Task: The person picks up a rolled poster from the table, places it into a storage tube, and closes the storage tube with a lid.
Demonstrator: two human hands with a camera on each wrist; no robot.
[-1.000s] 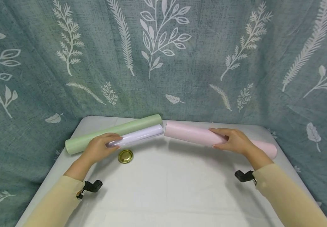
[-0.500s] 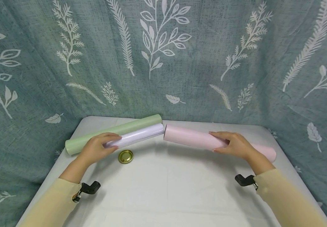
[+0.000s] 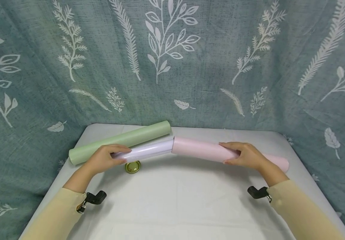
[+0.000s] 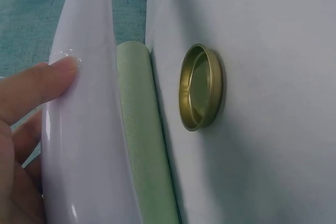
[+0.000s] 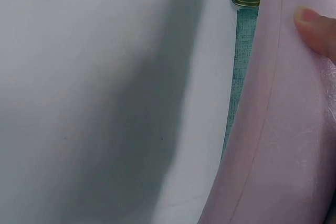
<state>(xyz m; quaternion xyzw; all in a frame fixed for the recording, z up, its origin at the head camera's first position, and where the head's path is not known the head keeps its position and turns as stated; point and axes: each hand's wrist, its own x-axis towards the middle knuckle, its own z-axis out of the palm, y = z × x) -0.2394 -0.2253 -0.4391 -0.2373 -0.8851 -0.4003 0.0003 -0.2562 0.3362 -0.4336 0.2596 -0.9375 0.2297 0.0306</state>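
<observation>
My left hand (image 3: 105,159) grips a glossy lavender roll (image 3: 151,150) near its left end, thumb and fingers on opposite sides. My right hand (image 3: 247,156) holds a thicker pink tube (image 3: 199,148) around its middle. Both are raised off the table, and the roll's right end meets the left end of the tube in the head view. Whether the tip lies inside the tube cannot be made out. In the left wrist view my thumb (image 4: 64,74) presses the shiny surface of the roll. The right wrist view shows a lengthwise seam on the pink tube.
A pale green tube (image 3: 124,140) lies slanted at the back left of the white table (image 3: 175,200); its end has a gold rim in the right wrist view. A round gold lid (image 4: 200,87) rests on the cloth, partly covered by the roll in the head view. A leaf-patterned curtain (image 3: 172,90) hangs behind.
The roll and the tube's left end have come lower and nearer to me. The small gap between their ends has closed. The lid is now partly covered; the green tube stays put.
</observation>
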